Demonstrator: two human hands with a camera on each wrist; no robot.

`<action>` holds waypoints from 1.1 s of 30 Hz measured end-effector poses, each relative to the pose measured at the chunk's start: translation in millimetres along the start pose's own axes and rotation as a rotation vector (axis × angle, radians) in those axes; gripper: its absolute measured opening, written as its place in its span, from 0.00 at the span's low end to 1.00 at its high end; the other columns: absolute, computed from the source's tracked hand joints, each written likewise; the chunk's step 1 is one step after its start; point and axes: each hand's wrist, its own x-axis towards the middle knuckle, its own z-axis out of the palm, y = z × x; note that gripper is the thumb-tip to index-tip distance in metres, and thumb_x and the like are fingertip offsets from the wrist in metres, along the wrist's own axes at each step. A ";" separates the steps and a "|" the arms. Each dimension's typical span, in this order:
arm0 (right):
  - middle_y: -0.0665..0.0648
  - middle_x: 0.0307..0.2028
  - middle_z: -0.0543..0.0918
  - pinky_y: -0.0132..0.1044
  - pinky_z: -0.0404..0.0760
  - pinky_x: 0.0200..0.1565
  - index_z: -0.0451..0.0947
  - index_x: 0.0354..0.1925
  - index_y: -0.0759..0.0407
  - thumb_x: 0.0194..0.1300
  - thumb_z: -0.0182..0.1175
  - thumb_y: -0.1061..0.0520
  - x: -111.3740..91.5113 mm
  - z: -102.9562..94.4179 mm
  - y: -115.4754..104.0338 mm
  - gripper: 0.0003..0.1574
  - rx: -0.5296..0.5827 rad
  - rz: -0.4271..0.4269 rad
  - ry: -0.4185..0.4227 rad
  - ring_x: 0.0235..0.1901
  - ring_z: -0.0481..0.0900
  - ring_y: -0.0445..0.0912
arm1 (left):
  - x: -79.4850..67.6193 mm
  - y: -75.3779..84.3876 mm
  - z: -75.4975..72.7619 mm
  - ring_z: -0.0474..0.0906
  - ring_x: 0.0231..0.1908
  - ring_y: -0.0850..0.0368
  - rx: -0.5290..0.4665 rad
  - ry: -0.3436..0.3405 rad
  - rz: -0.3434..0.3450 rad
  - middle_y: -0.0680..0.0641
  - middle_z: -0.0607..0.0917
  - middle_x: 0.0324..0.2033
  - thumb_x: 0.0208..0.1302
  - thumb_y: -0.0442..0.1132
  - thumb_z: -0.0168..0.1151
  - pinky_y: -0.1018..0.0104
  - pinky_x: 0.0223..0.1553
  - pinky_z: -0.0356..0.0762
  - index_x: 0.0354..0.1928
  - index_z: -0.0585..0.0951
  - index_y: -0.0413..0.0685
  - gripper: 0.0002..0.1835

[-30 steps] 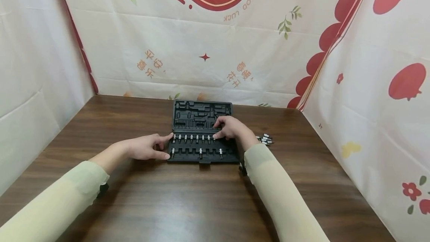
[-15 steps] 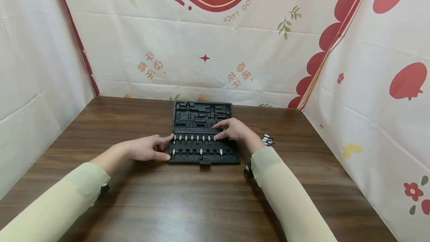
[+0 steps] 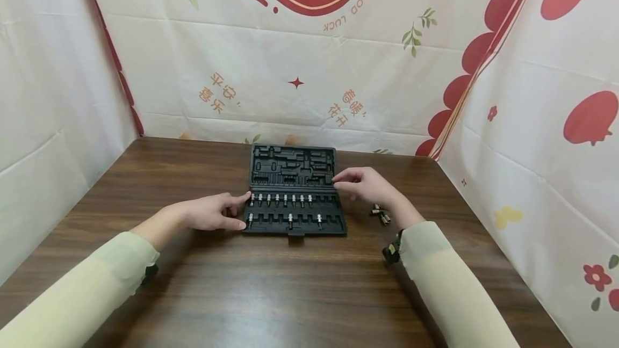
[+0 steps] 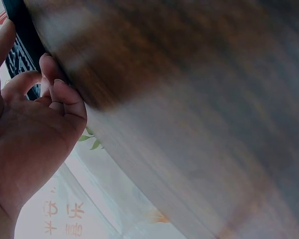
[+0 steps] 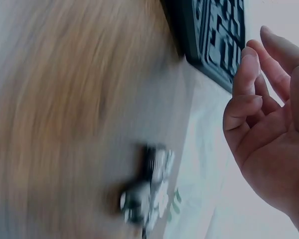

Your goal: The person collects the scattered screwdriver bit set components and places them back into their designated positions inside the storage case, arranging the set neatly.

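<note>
A black socket case (image 3: 292,164) lies unfolded on the table, its moulded lid at the back. Chrome bit sockets (image 3: 285,200) line much of the tray's back row, from the left; the front row holds three, spaced apart. My left hand (image 3: 208,212) touches the case's left edge, index finger at the hinge side and thumb at the front corner. Just off the right edge near the hinge, my right hand (image 3: 367,184) hovers with loosely bent fingers and nothing between them. In the right wrist view its palm (image 5: 274,149) shows bare beside the lid.
Several loose bit sockets (image 3: 381,214) lie in a small pile on the wooden table (image 3: 290,294), right of the case and below my right wrist. A printed cloth (image 3: 271,58) hangs behind the table and along both sides.
My right hand has left the last bit socket in the back row and moved right, off the case. That socket stays in its slot. My left hand has not moved.
</note>
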 end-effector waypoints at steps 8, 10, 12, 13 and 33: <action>0.66 0.52 0.87 0.53 0.86 0.47 0.89 0.59 0.49 0.78 0.68 0.38 -26.9 -29.0 22.7 0.22 0.003 0.036 0.065 0.42 0.85 0.58 | 0.3 -1.0 0.6 0.73 0.47 0.51 -0.002 0.005 -0.001 0.41 0.78 0.55 0.78 0.57 0.69 0.55 0.51 0.72 0.89 0.54 0.46 0.50; 0.64 0.49 0.88 0.51 0.85 0.44 0.89 0.60 0.51 0.79 0.68 0.39 -32.6 -36.1 30.1 0.23 -0.003 0.049 0.072 0.43 0.85 0.59 | 0.1 -1.1 0.7 0.73 0.48 0.51 0.002 0.008 -0.004 0.41 0.78 0.55 0.78 0.57 0.69 0.55 0.52 0.72 0.89 0.54 0.46 0.50; 0.63 0.47 0.88 0.49 0.84 0.41 0.88 0.60 0.54 0.79 0.68 0.40 -38.0 -42.2 37.6 0.25 -0.005 0.067 0.079 0.42 0.84 0.60 | -0.1 -1.2 0.7 0.73 0.48 0.51 0.002 0.008 -0.006 0.40 0.78 0.55 0.78 0.57 0.69 0.54 0.52 0.72 0.89 0.54 0.46 0.50; 0.63 0.47 0.88 0.48 0.84 0.40 0.88 0.61 0.56 0.79 0.68 0.40 -40.7 -44.8 41.2 0.25 0.001 0.078 0.082 0.41 0.83 0.59 | -0.2 -1.3 0.6 0.73 0.48 0.51 0.002 0.008 -0.007 0.40 0.78 0.55 0.78 0.57 0.69 0.54 0.52 0.72 0.89 0.54 0.46 0.50; 0.57 0.42 0.88 0.41 0.81 0.45 0.89 0.58 0.59 0.80 0.68 0.49 -40.3 -72.0 99.8 0.18 -0.170 0.163 0.055 0.41 0.81 0.49 | -0.2 -1.1 1.0 0.73 0.49 0.50 -0.011 0.012 0.000 0.40 0.78 0.55 0.77 0.56 0.69 0.55 0.52 0.72 0.89 0.55 0.45 0.50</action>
